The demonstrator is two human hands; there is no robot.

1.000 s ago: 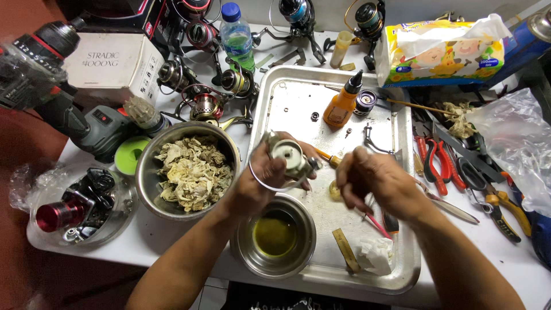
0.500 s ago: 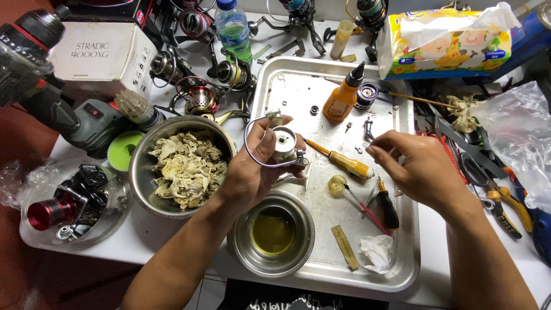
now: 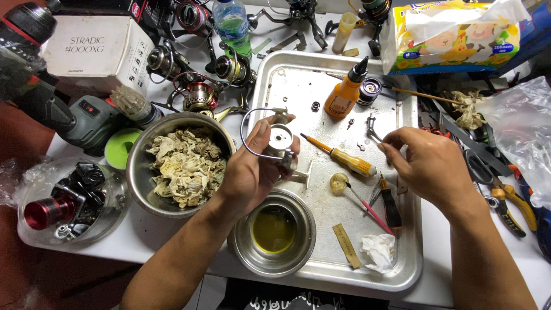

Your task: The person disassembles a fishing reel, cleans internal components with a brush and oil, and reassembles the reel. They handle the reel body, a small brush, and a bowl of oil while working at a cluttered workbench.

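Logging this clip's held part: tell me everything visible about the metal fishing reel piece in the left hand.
The silver metal fishing reel rotor is a round, cup-like part with a dark centre hole, and a thin wire bail arm loops out on its left. It looks worn and dull. The left hand holds it from below, thumb on the rim and the rest in its grip, open face up toward the camera, above the metal tray. The right hand is apart from it.
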